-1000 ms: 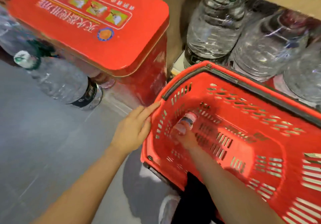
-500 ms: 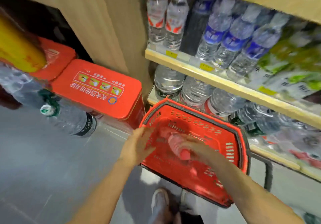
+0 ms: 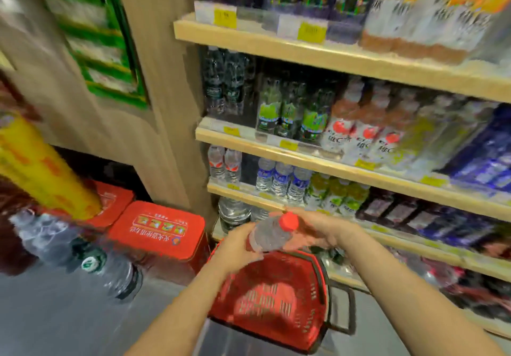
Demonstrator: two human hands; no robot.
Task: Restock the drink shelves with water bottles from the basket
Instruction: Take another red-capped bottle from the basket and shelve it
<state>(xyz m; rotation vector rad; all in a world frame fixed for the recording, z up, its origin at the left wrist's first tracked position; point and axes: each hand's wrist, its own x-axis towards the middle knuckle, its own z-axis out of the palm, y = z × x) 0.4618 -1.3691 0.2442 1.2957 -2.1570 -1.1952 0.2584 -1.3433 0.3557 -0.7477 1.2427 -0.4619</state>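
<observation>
Gripping a red-capped water bottle [image 3: 272, 234] above the red basket [image 3: 276, 304], the left hand [image 3: 237, 246] clasped its base; the right hand [image 3: 322, 230] held its neck end.

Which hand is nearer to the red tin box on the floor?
Left. The left hand holds the water bottle just right of the red tin box; the right hand is farther right, beyond the bottle.

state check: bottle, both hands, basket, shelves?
water bottle: red cap on, held above the basket, not yet shelved
left hand: holds the bottle's body
right hand: at the bottle's cap end, grip blurred
basket: on the floor, contents unclear
shelves: stocked with upright bottles
</observation>
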